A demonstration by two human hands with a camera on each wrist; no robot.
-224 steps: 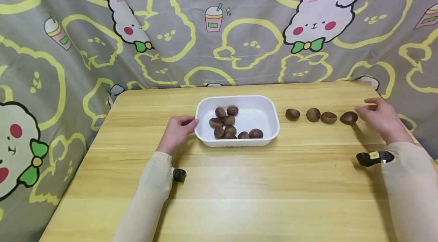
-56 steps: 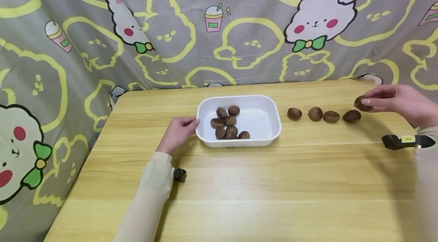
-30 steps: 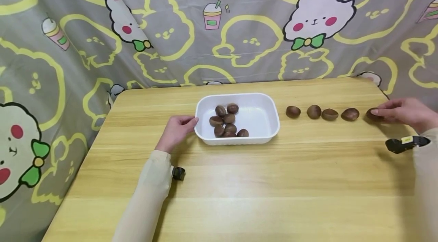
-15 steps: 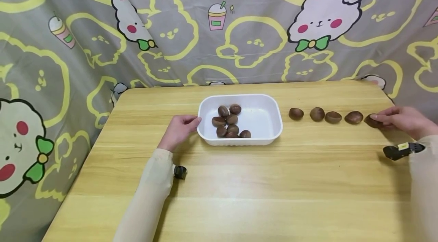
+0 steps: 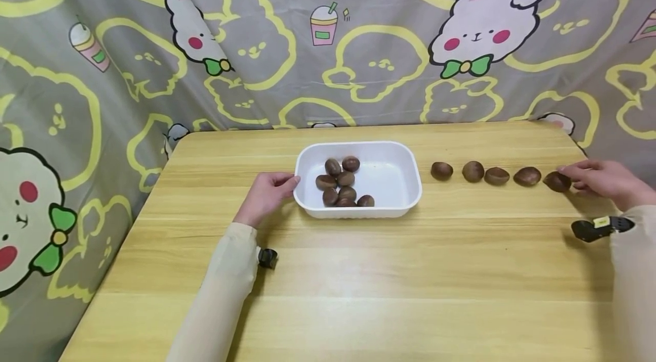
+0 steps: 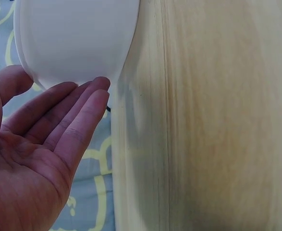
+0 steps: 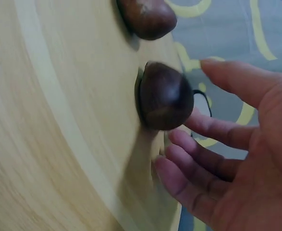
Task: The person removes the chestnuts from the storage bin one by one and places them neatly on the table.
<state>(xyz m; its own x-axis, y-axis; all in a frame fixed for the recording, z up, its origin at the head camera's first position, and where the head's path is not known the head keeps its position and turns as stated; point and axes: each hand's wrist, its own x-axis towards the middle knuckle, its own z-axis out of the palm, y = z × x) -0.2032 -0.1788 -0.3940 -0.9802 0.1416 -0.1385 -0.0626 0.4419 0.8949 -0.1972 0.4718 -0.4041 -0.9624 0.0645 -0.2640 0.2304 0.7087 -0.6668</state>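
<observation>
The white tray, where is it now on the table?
In the head view the white tray sits mid-table, the left hand touching its left end and a row of chestnuts lying to its right.

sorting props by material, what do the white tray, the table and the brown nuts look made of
White rectangular tray: likely thin moulded plastic, with a smooth matte wall, rounded corners and a rolled rim.
Yellow table: wood or wood-look laminate, given its printed-looking grain bands and low sheen.
Brown rounded nuts in a row: natural chestnut-like shells, dark and slightly glossy.
</observation>
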